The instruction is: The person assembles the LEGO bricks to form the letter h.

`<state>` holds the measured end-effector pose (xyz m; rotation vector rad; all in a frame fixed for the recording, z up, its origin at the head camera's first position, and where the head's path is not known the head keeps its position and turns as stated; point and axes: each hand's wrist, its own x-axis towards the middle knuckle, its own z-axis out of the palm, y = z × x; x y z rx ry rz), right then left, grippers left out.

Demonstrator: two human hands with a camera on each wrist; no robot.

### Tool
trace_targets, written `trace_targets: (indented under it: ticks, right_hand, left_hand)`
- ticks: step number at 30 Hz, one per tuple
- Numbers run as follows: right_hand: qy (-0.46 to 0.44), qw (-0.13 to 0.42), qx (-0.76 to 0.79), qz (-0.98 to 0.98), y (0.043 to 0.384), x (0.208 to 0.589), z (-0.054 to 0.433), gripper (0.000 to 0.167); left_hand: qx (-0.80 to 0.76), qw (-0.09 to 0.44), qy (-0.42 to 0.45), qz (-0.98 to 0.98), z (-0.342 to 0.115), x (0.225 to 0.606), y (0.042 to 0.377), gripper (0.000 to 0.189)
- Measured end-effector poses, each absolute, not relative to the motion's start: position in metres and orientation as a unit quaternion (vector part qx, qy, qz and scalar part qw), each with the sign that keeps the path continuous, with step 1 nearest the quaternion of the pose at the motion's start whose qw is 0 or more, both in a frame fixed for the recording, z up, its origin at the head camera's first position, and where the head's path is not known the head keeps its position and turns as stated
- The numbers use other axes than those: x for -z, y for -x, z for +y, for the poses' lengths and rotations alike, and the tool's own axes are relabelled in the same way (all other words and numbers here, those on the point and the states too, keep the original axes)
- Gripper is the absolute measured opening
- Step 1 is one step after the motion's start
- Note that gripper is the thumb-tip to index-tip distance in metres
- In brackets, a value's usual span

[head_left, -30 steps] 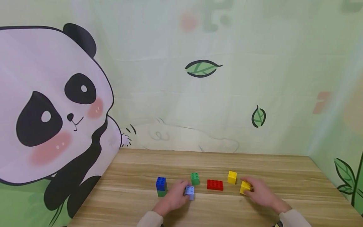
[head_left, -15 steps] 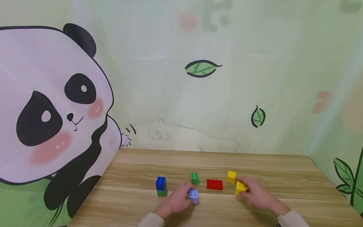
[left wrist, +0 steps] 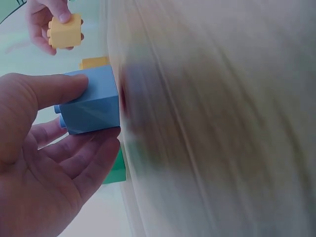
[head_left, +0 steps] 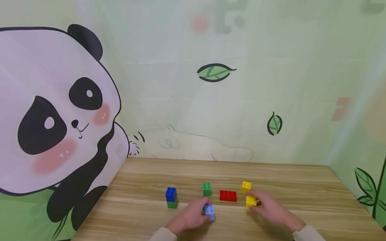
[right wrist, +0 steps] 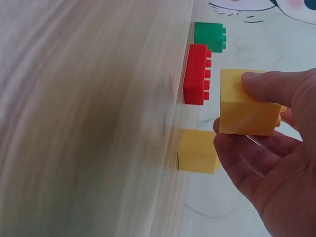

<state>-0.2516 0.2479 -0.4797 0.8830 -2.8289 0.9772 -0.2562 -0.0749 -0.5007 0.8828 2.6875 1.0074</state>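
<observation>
Children's playroom, cartoon panda backdrop [head_left: 57, 113], toy bricks [head_left: 228, 195], wooden table [head_left: 144, 214]

The table [head_left: 271, 177] fills the lower part of the head view, and the wall stands behind it. A row of bricks runs across the lower middle of the frame. At the left end is the stack of two bricks [head_left: 171, 197], one on the other. To its right, well apart, sits the small brick [head_left: 207, 189], then near it the long brick [head_left: 228, 195], then just beside that the far brick [head_left: 246, 187]. Below the row, the left hand [head_left: 190, 219] pinches the left-hand brick [head_left: 209, 212], just under the small brick. The right hand [head_left: 271, 209] holds the right-hand brick [head_left: 251, 202], directly below the far brick and lower right of the long brick.
</observation>
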Motion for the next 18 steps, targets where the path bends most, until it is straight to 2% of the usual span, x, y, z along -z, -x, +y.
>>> trace_targets:
  ticks: [5,9,18]
  right_hand:
    - [-0.306,0.006,-0.314,-0.899,0.250,0.479,0.244,0.045]
    - [-0.308,0.001,-0.314,-0.898,0.249,0.478,0.240,0.045]
    - [-0.307,-0.005,-0.312,-0.899,0.242,0.474,0.228,0.047]
  left_hand:
    - [-0.353,0.108,-0.284,0.885,-0.074,0.536,0.277,0.029]
    - [-0.345,0.116,-0.285,0.887,-0.072,0.564,0.295,0.032]
    - [-0.333,0.128,-0.285,0.889,-0.064,0.571,0.297,0.033]
